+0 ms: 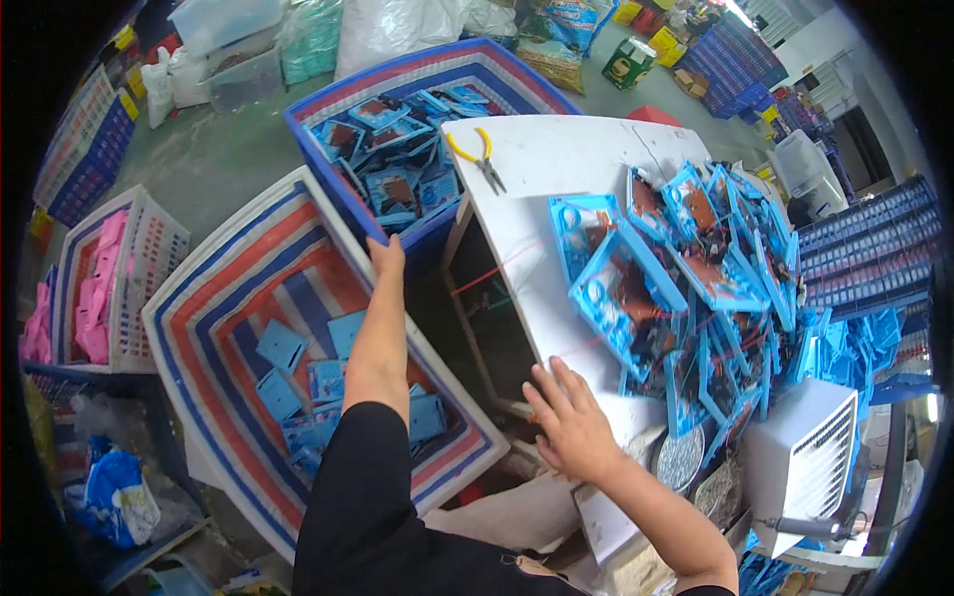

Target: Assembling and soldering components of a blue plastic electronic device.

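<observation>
My left hand (386, 258) reaches forward, its fingers closed over the near corner of a blue crate (422, 250). That crate is heaped with blue plastic housings (397, 189) that have wiring and brown parts inside. Below my left arm stands a white bin (177, 343) lined with striped cloth, with several blue plastic pieces (281, 345) at its bottom. My right hand (571, 417), fingers spread and holding nothing, is at the left edge of the white table (527, 159). Many open blue housings (621, 288) with circuit boards and wires are piled on that table.
Yellow-handled pliers (482, 159) lie at the table's far left corner. A white fan-like box (805, 457) and a round metal tin (679, 457) stand at the right. A white basket (164, 243) of pink parts is on the left. Sacks (397, 35) line the back.
</observation>
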The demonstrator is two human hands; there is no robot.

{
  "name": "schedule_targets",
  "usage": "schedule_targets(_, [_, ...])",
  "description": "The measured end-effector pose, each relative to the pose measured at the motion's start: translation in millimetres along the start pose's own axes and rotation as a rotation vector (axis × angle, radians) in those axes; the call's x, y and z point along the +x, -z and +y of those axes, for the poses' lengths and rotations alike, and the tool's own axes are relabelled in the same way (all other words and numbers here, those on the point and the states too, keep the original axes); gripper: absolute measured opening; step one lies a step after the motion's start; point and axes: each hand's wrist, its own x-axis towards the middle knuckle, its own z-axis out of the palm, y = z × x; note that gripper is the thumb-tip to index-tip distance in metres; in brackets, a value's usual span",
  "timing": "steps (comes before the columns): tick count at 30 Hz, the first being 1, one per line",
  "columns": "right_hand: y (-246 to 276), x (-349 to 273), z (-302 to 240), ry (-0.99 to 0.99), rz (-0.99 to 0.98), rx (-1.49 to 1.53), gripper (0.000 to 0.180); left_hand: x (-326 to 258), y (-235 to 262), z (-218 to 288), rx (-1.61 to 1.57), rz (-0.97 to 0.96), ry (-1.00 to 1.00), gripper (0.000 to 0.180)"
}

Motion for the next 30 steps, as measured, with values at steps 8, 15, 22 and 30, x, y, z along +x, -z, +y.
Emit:
schedule_targets(8, [-18,14,16,-0.025,-0.163,0.045,0.081,-5,-8,30,-0.204,0.106,-0.054,0.063])
schedule_targets(15, [-29,10,13,-0.013,-0.19,-0.054,0.065,-7,-12,60,-0.21,0.085,-0.04,0.064])
schedule_targets(22, [-31,6,17,0.046,-0.201,-0.159,0.054,16,-55,89,-0.249,0.15,-0.025,0.065])
schedule_targets(30, [-39,4,13,0.025,-0.132,-0.172,0.048,60,-173,90,-0.265,0.238,-0.157,0.062])
